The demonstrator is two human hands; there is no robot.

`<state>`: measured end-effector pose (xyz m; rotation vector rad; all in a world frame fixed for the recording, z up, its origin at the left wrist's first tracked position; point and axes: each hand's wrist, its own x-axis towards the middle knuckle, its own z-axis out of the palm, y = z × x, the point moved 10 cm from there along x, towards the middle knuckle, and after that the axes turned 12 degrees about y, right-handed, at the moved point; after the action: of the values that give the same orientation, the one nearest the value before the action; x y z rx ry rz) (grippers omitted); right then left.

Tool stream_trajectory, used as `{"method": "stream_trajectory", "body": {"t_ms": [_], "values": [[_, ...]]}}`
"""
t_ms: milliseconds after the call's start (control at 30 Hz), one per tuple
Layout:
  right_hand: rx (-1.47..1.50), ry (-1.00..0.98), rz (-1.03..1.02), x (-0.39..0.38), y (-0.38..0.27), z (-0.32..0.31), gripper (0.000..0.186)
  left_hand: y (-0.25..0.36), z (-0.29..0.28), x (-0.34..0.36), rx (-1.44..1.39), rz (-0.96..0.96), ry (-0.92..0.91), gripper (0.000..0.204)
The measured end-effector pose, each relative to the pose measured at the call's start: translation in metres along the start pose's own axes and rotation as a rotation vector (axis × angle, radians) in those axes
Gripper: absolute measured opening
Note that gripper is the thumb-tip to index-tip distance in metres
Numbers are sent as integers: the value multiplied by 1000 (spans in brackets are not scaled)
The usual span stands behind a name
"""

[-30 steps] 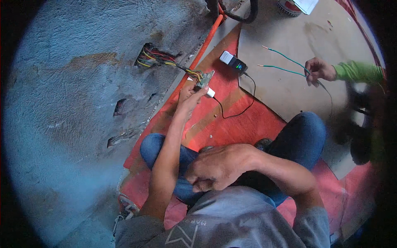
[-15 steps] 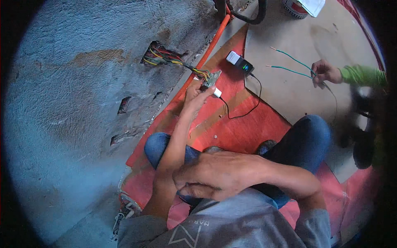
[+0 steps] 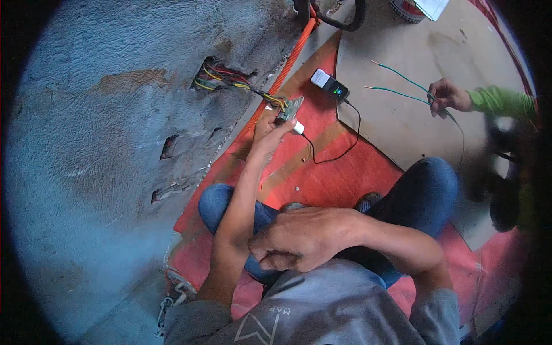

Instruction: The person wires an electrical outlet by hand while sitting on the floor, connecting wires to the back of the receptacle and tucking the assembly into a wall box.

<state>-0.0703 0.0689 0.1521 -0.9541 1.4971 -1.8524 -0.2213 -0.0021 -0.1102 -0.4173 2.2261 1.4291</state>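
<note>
Up by the wall, my left hand [image 3: 268, 131] is closed around a wall socket module [image 3: 291, 109] with a metal frame. Yellow, red and dark wires [image 3: 244, 86] run to it from a recessed hole in the wall. A white plug [image 3: 298, 127] sits at the module beside my thumb. Its black cable [image 3: 333, 160] loops to a small black device [image 3: 333, 86] with a lit display and a white end, lying on the floor. Low in front of my body, my right hand [image 3: 310, 237] is loosely curled next to my left forearm, with nothing seen in it.
At right, another person's hand [image 3: 447, 98] in a green sleeve holds two green wires [image 3: 402, 95] with bare copper ends. Orange corrugated conduit [image 3: 293, 54] runs along the rough wall [image 3: 109, 126]. Red sheeting [image 3: 339, 178] and grey board [image 3: 397, 132] cover the floor. A bucket [image 3: 408, 10] stands at the back.
My right hand has shifted slightly right, and its fingers have curled in more. The view has moved a little; my left hand keeps hold of the socket module.
</note>
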Motion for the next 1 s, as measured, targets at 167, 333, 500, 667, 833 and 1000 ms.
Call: {"method": "stream_trajectory", "body": {"t_ms": [167, 333, 500, 667, 833, 1000], "values": [[-14, 12, -7, -1, 2, -1, 23, 12, 3, -6, -75, 47, -18, 42], [-16, 9, -35, 1, -1, 0, 22, 1, -7, -1, -16, 49, 33, 39], [-63, -35, 4, -1, 3, 0, 22, 14, 2, -6, -35, 82, 30, 34], [-43, -6, 3, -2, 3, -2, 21, 9, 0, -7, -8, 24, -12, 40], [-24, -3, 0, -3, 3, -3, 22, 18, 6, -12, -95, 54, -17, 39], [-14, -8, -10, -2, 4, -2, 21, 23, 5, -14, -128, 64, -43, 41]]}}
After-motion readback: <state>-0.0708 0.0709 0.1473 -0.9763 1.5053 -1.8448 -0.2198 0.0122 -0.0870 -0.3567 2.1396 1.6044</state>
